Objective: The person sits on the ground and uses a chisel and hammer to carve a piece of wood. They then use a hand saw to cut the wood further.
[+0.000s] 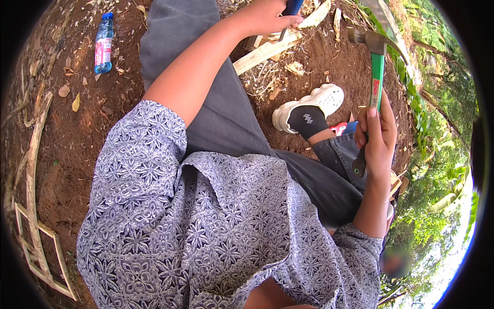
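Note:
My left hand (262,15) is at the top edge, closed around the blue handle of a chisel (293,7). Its metal blade points down at a pale strip of wood (266,54), and the hand's upper part is cut off by the frame. At the right, my right hand (378,136) grips a hammer (377,77) by its green and black handle. The hammer is raised with its metal head uppermost, apart from the chisel and the wood.
Wood shavings and offcuts (296,68) lie on the brown soil. My white clog (309,108) rests nearby. A blue-capped water bottle (104,44) lies at the far left, above a thin wooden frame (59,257). Green plants (437,180) border the right side.

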